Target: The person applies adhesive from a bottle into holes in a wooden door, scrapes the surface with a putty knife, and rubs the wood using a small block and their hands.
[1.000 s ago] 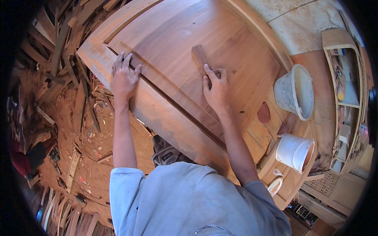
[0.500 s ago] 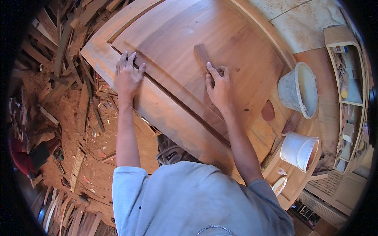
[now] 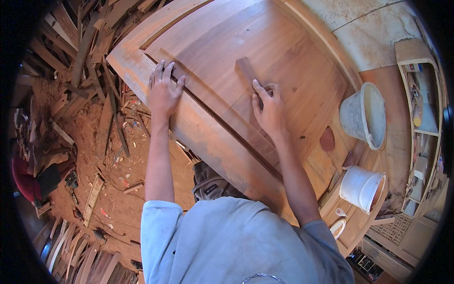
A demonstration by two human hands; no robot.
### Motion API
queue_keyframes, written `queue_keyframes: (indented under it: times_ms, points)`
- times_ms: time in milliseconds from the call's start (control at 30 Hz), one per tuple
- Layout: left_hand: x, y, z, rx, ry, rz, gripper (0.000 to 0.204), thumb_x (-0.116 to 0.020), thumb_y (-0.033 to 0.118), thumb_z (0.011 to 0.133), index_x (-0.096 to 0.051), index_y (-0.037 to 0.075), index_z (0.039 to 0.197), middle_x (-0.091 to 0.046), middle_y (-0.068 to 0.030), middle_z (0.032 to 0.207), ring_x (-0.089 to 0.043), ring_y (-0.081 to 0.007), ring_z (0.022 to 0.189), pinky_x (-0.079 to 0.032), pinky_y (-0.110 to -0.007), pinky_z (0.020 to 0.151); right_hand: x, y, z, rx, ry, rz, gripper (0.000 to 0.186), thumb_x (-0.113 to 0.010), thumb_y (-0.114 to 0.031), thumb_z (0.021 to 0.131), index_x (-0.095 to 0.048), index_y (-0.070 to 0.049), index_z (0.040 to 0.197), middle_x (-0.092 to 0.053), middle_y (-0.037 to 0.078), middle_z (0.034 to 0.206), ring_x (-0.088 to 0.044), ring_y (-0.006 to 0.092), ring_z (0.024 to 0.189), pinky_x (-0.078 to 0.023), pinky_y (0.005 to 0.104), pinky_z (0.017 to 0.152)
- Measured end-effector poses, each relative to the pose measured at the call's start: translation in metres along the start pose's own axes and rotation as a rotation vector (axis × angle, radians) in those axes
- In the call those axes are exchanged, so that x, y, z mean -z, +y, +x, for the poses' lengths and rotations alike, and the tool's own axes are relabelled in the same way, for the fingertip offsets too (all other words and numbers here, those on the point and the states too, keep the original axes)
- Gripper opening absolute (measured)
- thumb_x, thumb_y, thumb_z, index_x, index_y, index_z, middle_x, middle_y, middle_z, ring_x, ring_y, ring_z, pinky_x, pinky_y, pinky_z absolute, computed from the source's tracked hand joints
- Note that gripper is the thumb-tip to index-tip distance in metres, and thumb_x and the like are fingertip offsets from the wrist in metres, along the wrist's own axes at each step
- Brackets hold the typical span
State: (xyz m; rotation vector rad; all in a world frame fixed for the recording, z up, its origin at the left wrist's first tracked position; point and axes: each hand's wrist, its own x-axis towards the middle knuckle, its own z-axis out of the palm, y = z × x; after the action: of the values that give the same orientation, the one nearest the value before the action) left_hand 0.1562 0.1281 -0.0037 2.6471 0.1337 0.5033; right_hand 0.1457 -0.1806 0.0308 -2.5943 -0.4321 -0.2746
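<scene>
A large wooden panel door (image 3: 203,142) lies in front of me, its raised frame bordered by a dark groove. My left hand (image 3: 165,90) lies on the near-left frame rail, fingers spread and reaching toward the groove. Over the recessed middle panel, my right hand (image 3: 269,102) grips one end of a narrow brown wooden block (image 3: 244,68). Index finger and thumb are on the block, which rests on the panel and points away to the far left. Its underside is hidden.
Right of the door stand a grey bucket (image 3: 354,113) and a white tub (image 3: 357,187). A dark red oval piece (image 3: 327,138) lies near the bucket. An open wooden shelf unit (image 3: 428,132) stands far right. Wood offcuts (image 3: 87,52) are heaped on the dusty floor at left.
The whole view has shifted slightly, so the scene sits a little further right. Both hands and the wooden block keep nearly the same places on the door.
</scene>
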Motion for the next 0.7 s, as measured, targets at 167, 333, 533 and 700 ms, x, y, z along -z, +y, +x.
queue_keyframes:
  times_ms: [167,333,533,700]
  points:
    - [0.000,-0.002,-0.001,-0.011,0.013,0.007,0.055,-0.065,0.039,0.091,-0.055,0.008,0.136,-0.045,-0.0204,0.147,-0.045,-0.0388,0.133,-0.034,-0.046,0.114,0.005,-0.007,-0.003,-0.025,-0.055,0.034,0.038,-0.061,-0.017,0.093,-0.064,-0.010,0.130,-0.055,0.017,0.108,-0.055,0.0326,0.100,-0.048,0.0436,0.086]
    - [-0.001,0.000,0.000,0.002,0.006,-0.005,0.053,-0.066,0.036,0.090,-0.057,0.007,0.134,-0.046,-0.0198,0.147,-0.044,-0.0378,0.134,-0.033,-0.046,0.114,0.015,-0.033,-0.040,0.097,-0.150,-0.071,0.040,-0.061,-0.019,0.093,-0.062,-0.013,0.133,-0.055,0.015,0.111,-0.054,0.0316,0.103,-0.047,0.0444,0.088]
    - [0.001,0.002,0.000,-0.006,0.007,-0.002,0.053,-0.067,0.035,0.090,-0.057,0.007,0.133,-0.047,-0.0203,0.145,-0.044,-0.0375,0.134,-0.034,-0.046,0.114,0.005,-0.022,-0.027,0.104,-0.099,-0.070,0.040,-0.060,-0.016,0.094,-0.062,-0.011,0.133,-0.053,0.016,0.112,-0.052,0.0331,0.102,-0.048,0.0443,0.087]
    - [0.002,0.001,0.001,-0.007,-0.008,0.019,0.053,-0.064,0.037,0.092,-0.056,0.007,0.135,-0.045,-0.0208,0.148,-0.043,-0.0382,0.135,-0.035,-0.044,0.113,0.006,-0.008,-0.007,0.085,-0.051,-0.078,0.040,-0.060,-0.015,0.094,-0.061,-0.010,0.134,-0.053,0.016,0.112,-0.052,0.0337,0.101,-0.048,0.0440,0.088]
